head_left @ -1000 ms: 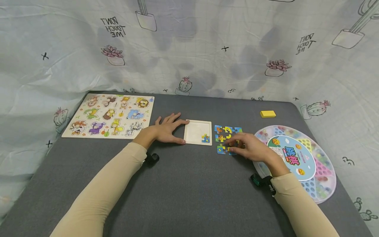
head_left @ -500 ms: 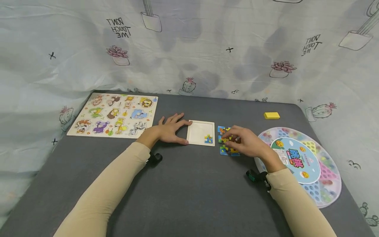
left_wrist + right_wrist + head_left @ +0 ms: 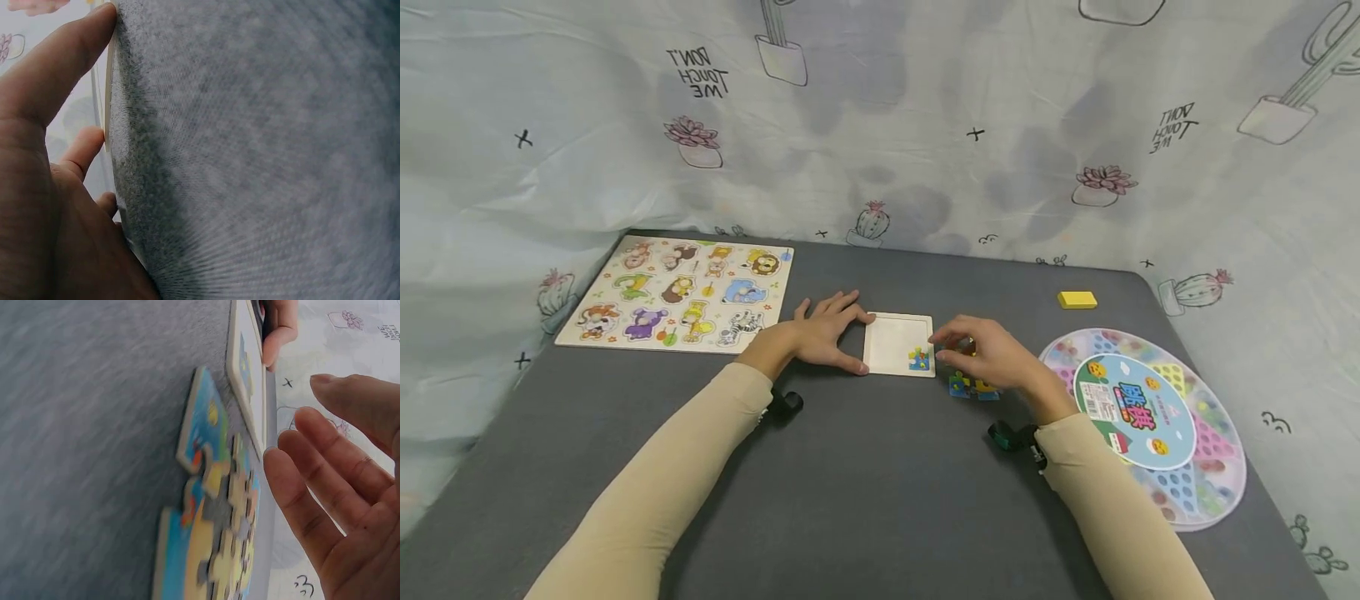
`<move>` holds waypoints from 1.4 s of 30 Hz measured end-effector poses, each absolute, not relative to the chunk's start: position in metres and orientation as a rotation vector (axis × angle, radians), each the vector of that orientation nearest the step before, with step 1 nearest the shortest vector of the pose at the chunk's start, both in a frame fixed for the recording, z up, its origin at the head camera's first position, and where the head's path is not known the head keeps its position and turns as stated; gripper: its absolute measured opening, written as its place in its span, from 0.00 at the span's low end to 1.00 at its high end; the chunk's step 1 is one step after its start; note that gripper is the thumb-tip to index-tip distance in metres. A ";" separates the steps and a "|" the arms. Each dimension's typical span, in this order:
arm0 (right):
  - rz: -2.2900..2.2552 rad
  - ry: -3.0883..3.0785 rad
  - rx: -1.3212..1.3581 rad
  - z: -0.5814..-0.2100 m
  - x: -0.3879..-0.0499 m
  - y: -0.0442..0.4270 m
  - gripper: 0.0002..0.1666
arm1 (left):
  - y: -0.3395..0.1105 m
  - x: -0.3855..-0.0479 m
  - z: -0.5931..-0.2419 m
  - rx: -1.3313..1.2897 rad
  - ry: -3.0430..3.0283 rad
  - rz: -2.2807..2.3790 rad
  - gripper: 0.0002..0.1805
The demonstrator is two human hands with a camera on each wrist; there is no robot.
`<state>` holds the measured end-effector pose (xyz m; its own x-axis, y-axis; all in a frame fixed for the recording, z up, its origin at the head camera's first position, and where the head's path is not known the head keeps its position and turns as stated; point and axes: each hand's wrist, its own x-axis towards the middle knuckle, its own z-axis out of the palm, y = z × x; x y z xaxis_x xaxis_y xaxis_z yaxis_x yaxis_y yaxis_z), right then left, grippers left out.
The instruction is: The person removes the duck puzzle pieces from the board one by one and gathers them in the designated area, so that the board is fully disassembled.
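A shallow square wooden puzzle tray [image 3: 891,343] lies mid-table, with a blue and yellow puzzle piece [image 3: 919,359] in its lower right corner. My left hand [image 3: 823,335] is spread at the tray's left side, thumb and finger touching its edge. In the left wrist view, those fingertips [image 3: 106,15] meet the tray's thin rim. My right hand [image 3: 985,354] hovers at the tray's right edge, fingers loosely bent and apart. The right wrist view shows nothing between the fingers [image 3: 290,487]. Below that hand lie several loose jigsaw pieces [image 3: 972,387], partly hidden by it.
A large wooden board with animal figures [image 3: 677,292] lies at the left. At the right is a round game board [image 3: 1217,433] with a blue centre label. A small yellow block [image 3: 1077,300] sits at the back right. A patterned cloth [image 3: 880,108] hangs behind the table.
My right hand has moved left from above the loose pieces to the tray's right edge. My left hand stays at the tray's left side. The view has shifted slightly.
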<state>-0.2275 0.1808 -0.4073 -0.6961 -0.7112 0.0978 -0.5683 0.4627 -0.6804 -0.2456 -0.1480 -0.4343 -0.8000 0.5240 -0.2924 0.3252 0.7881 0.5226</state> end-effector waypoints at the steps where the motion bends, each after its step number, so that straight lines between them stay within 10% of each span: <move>1: -1.056 2.509 -1.104 -0.407 -0.229 0.179 0.14 | -0.147 -0.246 -0.435 0.636 2.551 0.631 0.50; 42: -0.853 2.522 -0.942 -0.413 -0.242 0.149 0.14 | -0.147 -0.246 -0.437 0.630 2.562 0.607 0.51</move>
<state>-0.2417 0.1495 -0.4134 -0.7330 -0.6752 -0.0822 -0.4865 0.6049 -0.6303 -0.2457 -0.1467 -0.4367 -0.8039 0.5145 -0.2984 0.3259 0.8007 0.5026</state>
